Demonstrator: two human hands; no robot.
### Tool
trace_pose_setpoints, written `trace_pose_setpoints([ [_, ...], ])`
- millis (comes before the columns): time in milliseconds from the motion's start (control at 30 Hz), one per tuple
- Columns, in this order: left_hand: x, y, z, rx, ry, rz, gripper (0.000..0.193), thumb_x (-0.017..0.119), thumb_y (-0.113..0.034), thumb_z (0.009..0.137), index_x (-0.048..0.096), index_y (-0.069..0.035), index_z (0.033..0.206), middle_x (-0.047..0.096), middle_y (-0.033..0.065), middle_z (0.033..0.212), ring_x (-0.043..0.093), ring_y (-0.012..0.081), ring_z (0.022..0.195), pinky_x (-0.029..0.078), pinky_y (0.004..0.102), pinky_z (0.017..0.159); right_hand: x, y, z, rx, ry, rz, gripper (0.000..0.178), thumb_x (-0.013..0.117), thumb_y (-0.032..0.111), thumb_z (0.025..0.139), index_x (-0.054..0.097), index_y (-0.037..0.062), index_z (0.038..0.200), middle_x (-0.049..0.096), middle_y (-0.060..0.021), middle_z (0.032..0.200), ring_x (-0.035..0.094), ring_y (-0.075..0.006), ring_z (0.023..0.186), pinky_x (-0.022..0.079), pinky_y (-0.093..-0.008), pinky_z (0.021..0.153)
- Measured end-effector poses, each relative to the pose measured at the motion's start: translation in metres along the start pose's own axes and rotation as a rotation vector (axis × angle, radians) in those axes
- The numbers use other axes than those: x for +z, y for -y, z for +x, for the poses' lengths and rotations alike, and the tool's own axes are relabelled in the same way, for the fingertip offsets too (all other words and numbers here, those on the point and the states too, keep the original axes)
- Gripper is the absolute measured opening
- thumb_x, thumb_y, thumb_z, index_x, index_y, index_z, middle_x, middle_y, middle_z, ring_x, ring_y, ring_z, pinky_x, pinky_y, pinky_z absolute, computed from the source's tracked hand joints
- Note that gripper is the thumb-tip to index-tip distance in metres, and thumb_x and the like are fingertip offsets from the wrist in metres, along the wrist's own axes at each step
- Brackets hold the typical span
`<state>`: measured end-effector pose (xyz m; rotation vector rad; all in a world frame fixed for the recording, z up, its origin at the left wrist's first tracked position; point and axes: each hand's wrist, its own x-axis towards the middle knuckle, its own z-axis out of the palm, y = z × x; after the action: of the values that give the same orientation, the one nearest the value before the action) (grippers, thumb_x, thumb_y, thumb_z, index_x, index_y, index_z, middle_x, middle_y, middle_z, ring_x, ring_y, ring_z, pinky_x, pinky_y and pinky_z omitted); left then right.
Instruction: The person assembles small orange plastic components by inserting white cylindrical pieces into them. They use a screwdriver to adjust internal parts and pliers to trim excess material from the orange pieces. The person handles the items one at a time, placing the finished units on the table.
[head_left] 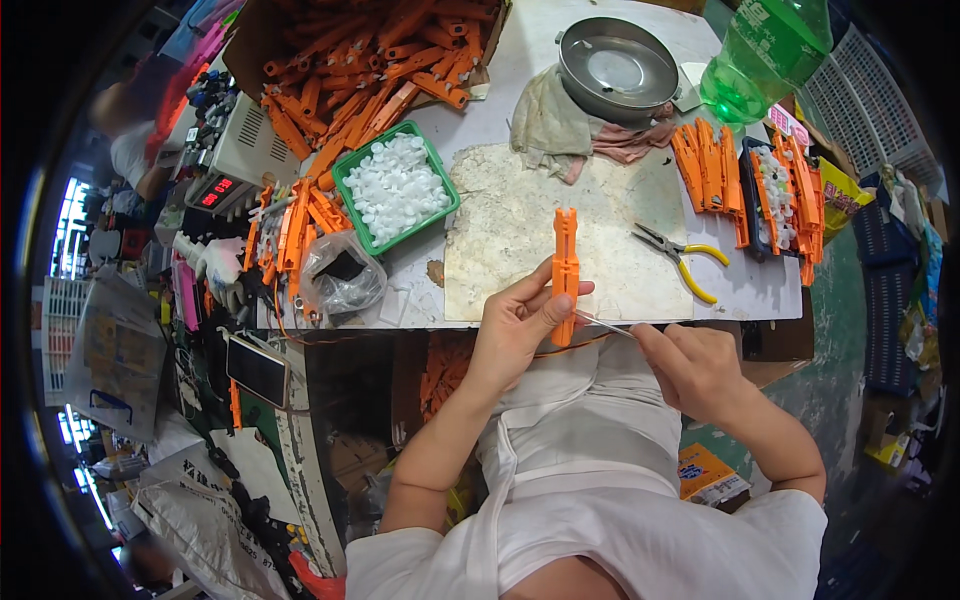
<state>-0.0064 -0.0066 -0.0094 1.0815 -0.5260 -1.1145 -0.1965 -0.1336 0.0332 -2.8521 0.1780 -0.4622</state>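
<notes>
My left hand (523, 326) grips a long orange plastic part (565, 262) upright over the table's front edge, thumb across its lower half. My right hand (692, 362) is closed around a tool, its handle hidden in my fingers. The tool's thin metal shaft (603, 323) points left, with its tip at the lower part of the orange piece. Whether the tip is inside the piece or only touching it, I cannot tell. Behind my hands lies a worn, stained pale board (520, 240). Pliers with yellow handles (690, 262) rest at its right edge.
A green tray (452, 190) of small white plastic pieces stands left, before a box heaped with orange parts (390, 60). A metal pan (617, 68) sits on a rag (550, 125) at the back. More orange parts (708, 168) and a green bottle (765, 58) stand right.
</notes>
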Motion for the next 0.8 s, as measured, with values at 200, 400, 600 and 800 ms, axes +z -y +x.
trace_pose_setpoints([
  [200, 0.001, -0.01, 0.001, -0.122, 0.075, -0.068, 0.055, 0.056, -0.031, 0.093, 0.041, 0.003, 0.134, 0.064, 0.0201, 0.107, 0.068, 0.0205, 0.078, 0.055, 0.0282, 0.071, -0.003, -0.035, 0.042, 0.122, -0.3, 0.513, 0.016, 0.062, 0.006, 0.081, 0.06, 0.0048, 0.097, 0.06, -0.0068, 0.078, 0.053, -0.014, 0.057, 0.042, -0.0258, 0.048],
  [400, 0.003, -0.015, 0.006, -0.199, 0.286, -0.242, 0.051, 0.055, -0.025, 0.095, 0.04, 0.001, 0.136, 0.063, 0.0185, 0.11, 0.067, 0.0204, 0.09, 0.054, 0.0297, 0.078, 0.019, -0.052, 0.084, 0.522, -0.035, 1.38, 0.023, 0.062, 0.019, 0.089, 0.055, 0.0043, 0.105, 0.065, -0.0084, 0.095, 0.043, -0.0023, 0.049, 0.038, -0.0164, 0.043],
  [600, 0.012, 0.024, 0.014, 0.66, -0.091, 0.042, 0.06, 0.068, -0.022, 0.085, 0.04, -0.002, 0.134, 0.056, 0.0184, 0.123, 0.051, 0.0272, 0.12, 0.04, 0.0381, 0.101, 0.05, -0.028, 0.077, 0.794, -0.329, 1.655, 0.021, 0.063, 0.021, 0.089, 0.057, 0.0033, 0.098, 0.065, -0.0083, 0.087, 0.039, -0.0021, 0.046, 0.039, -0.0195, 0.044],
  [800, 0.012, 0.007, 0.012, 0.703, -0.19, -0.038, 0.043, 0.072, -0.02, 0.081, 0.05, 0.001, 0.112, 0.062, 0.0144, 0.107, 0.059, 0.0229, 0.102, 0.046, 0.0351, 0.092, 0.037, -0.028, 0.059, 0.464, -0.306, 0.716, 0.017, 0.062, 0.013, 0.087, 0.064, 0.0026, 0.1, 0.057, -0.0044, 0.075, 0.046, -0.0086, 0.054, 0.038, -0.0259, 0.052],
])
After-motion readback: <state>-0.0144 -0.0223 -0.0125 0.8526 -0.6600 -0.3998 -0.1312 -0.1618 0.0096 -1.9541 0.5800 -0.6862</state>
